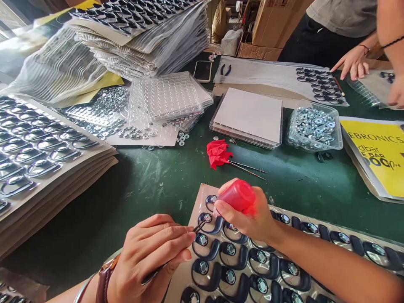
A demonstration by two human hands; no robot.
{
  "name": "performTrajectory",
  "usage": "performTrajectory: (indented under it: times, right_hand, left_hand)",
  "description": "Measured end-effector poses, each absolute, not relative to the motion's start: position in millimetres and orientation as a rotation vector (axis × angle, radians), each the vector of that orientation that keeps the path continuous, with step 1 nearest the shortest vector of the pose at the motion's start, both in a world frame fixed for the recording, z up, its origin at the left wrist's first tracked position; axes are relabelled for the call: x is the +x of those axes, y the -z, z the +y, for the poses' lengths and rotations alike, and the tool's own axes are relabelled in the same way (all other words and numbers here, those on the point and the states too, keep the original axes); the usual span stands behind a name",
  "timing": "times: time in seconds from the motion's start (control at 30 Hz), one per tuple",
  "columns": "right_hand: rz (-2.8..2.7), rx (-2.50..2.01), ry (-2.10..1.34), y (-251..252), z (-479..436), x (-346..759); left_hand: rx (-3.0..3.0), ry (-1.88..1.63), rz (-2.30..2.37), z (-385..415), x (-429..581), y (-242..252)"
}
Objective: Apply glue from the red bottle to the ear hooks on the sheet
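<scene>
On a green counter [151, 185], a card of black ear-hook pieces [252, 269] lies at the near edge under the person's hands. The right hand [252, 221] is clamped around a red squeeze bottle [238, 195] just above the card's top-left pieces. The left hand [151, 252] pinches tweezers [200, 227], their points at a metal disc [207, 217] there. The step likely wants a light squeeze, steady tweezers and a flat-seated disc. A yellow carton [378, 155] at right reads "EBRONICS" and, partly, "E BAR"
</scene>
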State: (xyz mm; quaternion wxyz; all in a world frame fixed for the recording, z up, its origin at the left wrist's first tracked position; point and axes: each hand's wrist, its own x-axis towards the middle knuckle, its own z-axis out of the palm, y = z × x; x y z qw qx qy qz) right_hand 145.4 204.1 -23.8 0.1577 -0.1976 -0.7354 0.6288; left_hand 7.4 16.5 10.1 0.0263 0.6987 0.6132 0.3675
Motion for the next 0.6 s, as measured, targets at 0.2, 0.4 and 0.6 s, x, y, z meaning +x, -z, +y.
performTrajectory:
  times: [0.2, 0.4, 0.6]
  right_hand:
    - [-2.091, -0.481, -1.809, 16, 206, 145]
    - [-2.059, -0.469, -2.057, -1, 206, 154]
    - [-2.058, -0.488, -2.06, 14, 185, 162]
  left_hand:
    - [2.158, -1.165, 1.89, 16, 5, -10]
    - [2.392, -0.912, 1.861, -16, 18, -9]
    - [2.428, -0.968, 1.984, -31, 39, 7]
